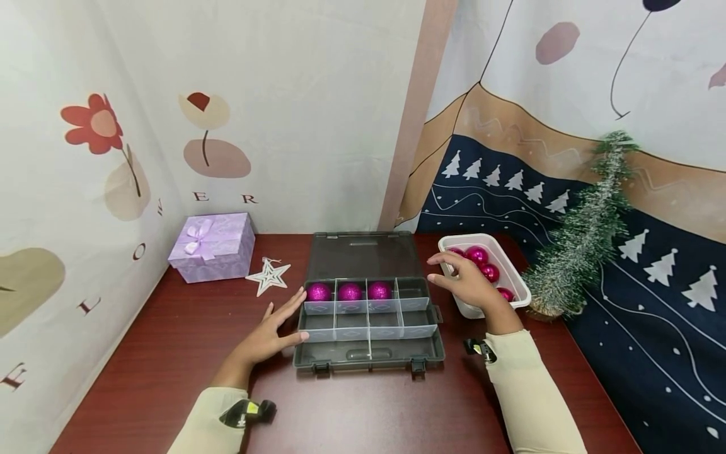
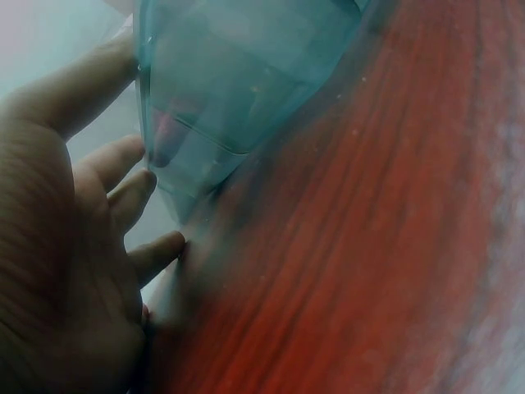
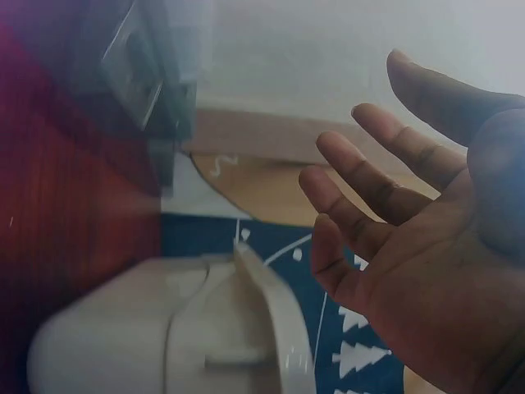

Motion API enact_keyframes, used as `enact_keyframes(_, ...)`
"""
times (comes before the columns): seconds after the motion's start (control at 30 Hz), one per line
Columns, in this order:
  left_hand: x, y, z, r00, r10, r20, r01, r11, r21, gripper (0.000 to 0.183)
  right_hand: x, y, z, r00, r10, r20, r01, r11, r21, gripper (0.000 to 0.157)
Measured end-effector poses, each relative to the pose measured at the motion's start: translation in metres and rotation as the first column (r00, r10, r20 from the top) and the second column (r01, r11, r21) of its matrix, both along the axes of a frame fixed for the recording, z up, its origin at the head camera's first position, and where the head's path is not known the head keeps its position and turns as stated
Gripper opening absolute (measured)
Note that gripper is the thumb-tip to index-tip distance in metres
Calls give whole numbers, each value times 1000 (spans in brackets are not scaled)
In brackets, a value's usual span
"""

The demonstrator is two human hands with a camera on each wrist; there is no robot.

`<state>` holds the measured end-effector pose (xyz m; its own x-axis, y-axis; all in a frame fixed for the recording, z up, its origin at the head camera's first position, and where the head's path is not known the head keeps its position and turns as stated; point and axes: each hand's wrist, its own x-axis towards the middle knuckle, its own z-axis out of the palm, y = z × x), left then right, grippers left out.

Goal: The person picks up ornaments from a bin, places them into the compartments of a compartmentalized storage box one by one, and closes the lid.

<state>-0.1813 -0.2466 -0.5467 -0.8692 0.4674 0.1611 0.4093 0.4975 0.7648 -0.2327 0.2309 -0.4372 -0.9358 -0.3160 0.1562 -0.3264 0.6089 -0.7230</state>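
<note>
A clear grey compartment box [image 1: 331, 354] lies with its lid [image 1: 363, 255] folded back. Three glittery magenta balls [image 1: 350, 291] sit in its back row, one per compartment from the left. My left hand [image 1: 266, 337] rests at the box's left side, fingers extended; in the left wrist view the fingertips meet the box wall [image 2: 238, 74]. Fingers loosely bent and holding nothing, my right hand [image 1: 467, 284] hovers between the box and a white plastic tub [image 1: 517, 277]. Several magenta balls [image 1: 489, 272] lie in the tub, partly hidden by that hand. In the right wrist view its palm [image 3: 426, 279] is bare.
On the back left of the table [image 1: 363, 410] stand a lilac gift box [image 1: 227, 255] with a bow and, beside it, a white star ornament [image 1: 268, 276]. A small frosted Christmas tree [image 1: 584, 239] stands right of the tub. Printed cloth [image 1: 317, 113] hangs behind.
</note>
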Motion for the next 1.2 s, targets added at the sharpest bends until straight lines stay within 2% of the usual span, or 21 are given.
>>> enact_keyframes(0.33, 0, 0, -1, 1000, 1, 1, -1, 1000, -1, 92, 2, 31, -9, 999, -31, -44, 31, 1000, -3, 37)
enact_keyframes(0.47, -1, 0, -1, 1000, 1, 4, -1, 1000, -1, 92, 3, 45, -10, 997, -62, -36, 61, 998, -26, 33)
enact_keyframes(0.87, -1, -1, -2, 1000, 0, 8, 0, 1000, -4, 91, 1, 88, -8, 993, -53, 110, 59, 997, -54, 43)
enact_keyframes(1.2, 0, 0, -1, 1000, 2, 9, -2, 1000, -2, 91, -8, 104, -13, 976, 23, 218, -8, 998, -68, 45)
